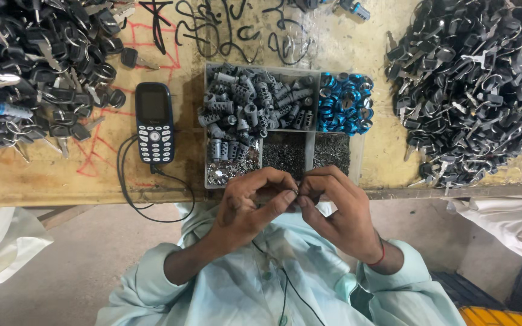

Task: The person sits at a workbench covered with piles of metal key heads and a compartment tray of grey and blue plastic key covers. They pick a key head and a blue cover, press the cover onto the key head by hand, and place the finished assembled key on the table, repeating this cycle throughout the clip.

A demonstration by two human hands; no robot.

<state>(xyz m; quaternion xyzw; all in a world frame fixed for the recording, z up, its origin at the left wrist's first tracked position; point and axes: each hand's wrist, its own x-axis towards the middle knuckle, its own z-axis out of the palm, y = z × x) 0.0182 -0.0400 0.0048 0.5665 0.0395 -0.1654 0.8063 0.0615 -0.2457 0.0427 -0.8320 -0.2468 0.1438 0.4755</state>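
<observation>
Both hands, the left hand (250,202) and right hand (333,208), are meeting fingertip to fingertip just off the desk's (43,175) near edge, pinching a tiny part (298,194) between them, directly below the tray (208,121).

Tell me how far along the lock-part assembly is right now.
Done: I cannot tell which pieces, if any, are finished. In hand: left hand and right hand pinch a small part, too small to identify. Left: the divided tray holds many grey cylinders and blue rings; key piles flank it.
</observation>
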